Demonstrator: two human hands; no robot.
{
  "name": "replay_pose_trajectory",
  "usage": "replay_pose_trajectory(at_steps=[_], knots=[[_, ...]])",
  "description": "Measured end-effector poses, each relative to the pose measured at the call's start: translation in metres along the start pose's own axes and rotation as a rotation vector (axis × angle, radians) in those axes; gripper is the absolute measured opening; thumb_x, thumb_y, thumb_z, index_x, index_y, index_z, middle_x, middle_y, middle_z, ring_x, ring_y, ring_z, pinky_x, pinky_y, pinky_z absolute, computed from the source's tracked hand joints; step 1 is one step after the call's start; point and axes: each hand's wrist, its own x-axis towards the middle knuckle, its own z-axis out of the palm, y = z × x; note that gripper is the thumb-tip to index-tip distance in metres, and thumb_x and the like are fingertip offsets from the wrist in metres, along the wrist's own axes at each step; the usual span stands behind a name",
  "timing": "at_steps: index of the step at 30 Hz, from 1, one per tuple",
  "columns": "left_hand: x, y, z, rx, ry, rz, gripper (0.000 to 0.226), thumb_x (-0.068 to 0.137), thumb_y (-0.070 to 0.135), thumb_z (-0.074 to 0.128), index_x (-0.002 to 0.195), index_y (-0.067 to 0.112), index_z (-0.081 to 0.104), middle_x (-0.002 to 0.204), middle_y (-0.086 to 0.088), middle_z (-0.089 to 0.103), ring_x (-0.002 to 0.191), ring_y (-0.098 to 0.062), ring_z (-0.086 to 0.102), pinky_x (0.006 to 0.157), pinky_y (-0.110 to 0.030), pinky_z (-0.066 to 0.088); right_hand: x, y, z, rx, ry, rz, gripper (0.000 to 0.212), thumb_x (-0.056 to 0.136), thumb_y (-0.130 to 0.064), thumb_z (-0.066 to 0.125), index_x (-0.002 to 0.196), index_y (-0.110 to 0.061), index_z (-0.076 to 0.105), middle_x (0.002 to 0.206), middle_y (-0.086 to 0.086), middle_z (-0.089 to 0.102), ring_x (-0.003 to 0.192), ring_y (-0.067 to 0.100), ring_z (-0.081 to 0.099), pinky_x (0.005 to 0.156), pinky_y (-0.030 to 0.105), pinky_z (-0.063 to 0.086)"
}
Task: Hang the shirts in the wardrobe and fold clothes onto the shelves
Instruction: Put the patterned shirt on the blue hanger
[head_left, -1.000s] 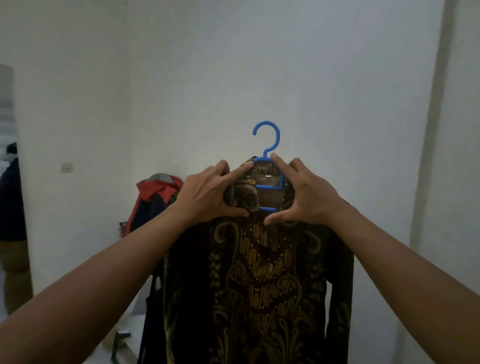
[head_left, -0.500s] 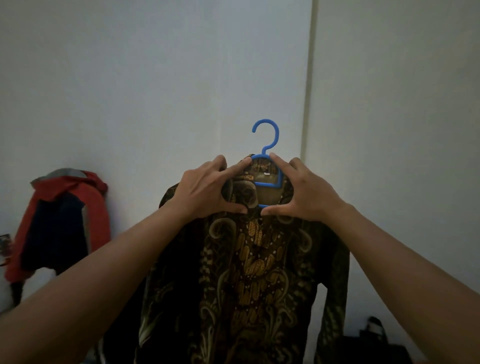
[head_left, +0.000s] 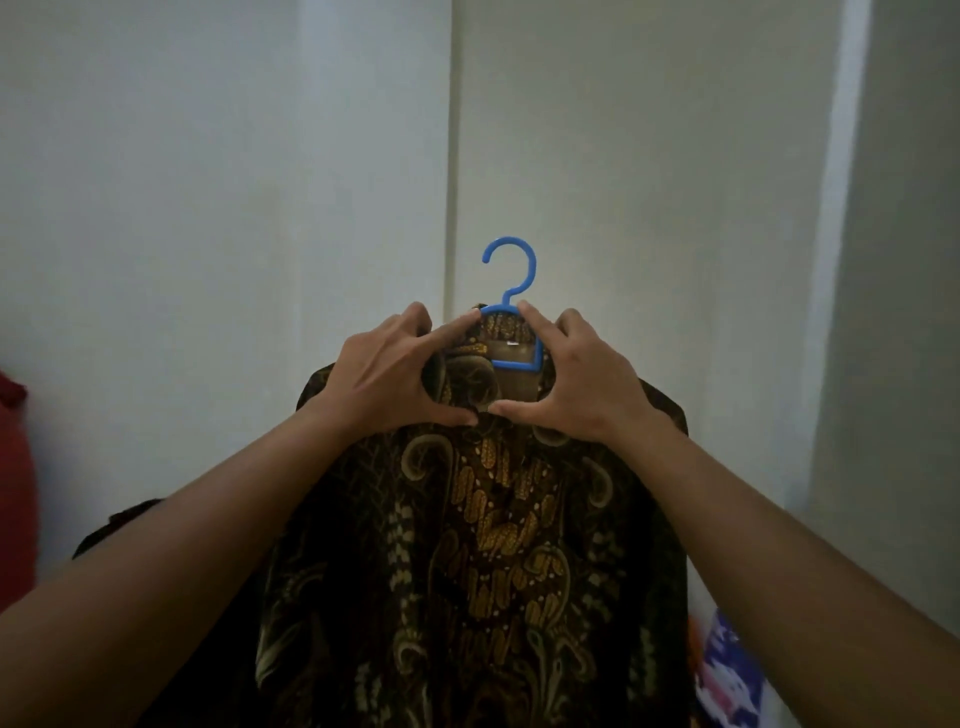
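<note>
Red cloth (head_left: 13, 493) shows at the left edge, cut off and blurred. Next, the left hand (head_left: 387, 382) pinches the collar of a dark brown-and-gold batik shirt (head_left: 483, 545), forefinger stretched along the top, thumb underneath, other fingers curled behind. The shirt hangs on a blue hanger (head_left: 531, 273), held up in mid-air before a pale wall (head_left: 208, 208). The hook stands free above the collar, and the hanger's arms are hidden inside the cloth. The right hand (head_left: 582, 387) mirrors the left, forefinger on the hanger's shoulder, thumb under the collar. Forearms cover the sleeves. Bottom right, a blurred red, white and blue fabric (head_left: 727, 670) is hard to make out.
</note>
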Motion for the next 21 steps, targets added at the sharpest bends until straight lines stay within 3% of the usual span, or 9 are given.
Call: replay_pose_trajectory(at_steps=[4,8,14,21], knots=[[-0.024,0.055,-0.041,-0.058,-0.006,0.03,0.116,0.059,0.095,0.049,0.155,0.042,0.011,0.105,0.0,0.045,0.073,-0.012,0.047,0.053,-0.024,0.038,-0.054,-0.004,-0.059,-0.016,0.015,0.02,0.115,0.061,-0.084,0.064,0.155,-0.032,0.022,0.103,-0.002,0.043,0.082,0.013,0.052,0.069,0.03,0.056],[-0.048,0.089,-0.09,-0.067,0.002,0.058,0.112,0.063,0.091,0.052,0.156,0.041,0.012,0.102,-0.001,0.047,0.069,-0.012,0.046,0.051,-0.023,0.035,-0.09,-0.02,-0.103,0.064,-0.009,0.047,0.115,0.064,-0.076,0.071,0.156,-0.033,0.017,0.104,0.0,0.042,0.082,0.013,0.052,0.071,0.032,0.058],[-0.07,0.09,-0.174,0.12,0.027,0.103,0.112,0.06,0.095,0.047,0.154,0.039,0.022,0.095,-0.003,0.049,0.06,-0.014,0.043,0.046,-0.022,0.033,-0.105,-0.061,-0.136,0.285,0.0,0.063,0.113,0.071,-0.065,0.075,0.157,-0.035,0.008,0.109,0.001,0.039,0.092,0.014,0.053,0.082,0.036,0.058],[-0.079,0.09,-0.235,0.111,0.05,0.127,0.123,0.049,0.105,0.036,0.154,0.045,0.017,0.097,0.001,0.048,0.066,-0.013,0.046,0.049,-0.024,0.035,-0.125,-0.1,-0.192,0.273,0.085,0.054,0.118,0.064,-0.078,0.07,0.155,-0.029,0.013,0.124,0.0,0.046,0.107,0.013,0.053,0.085,0.038,0.057]])
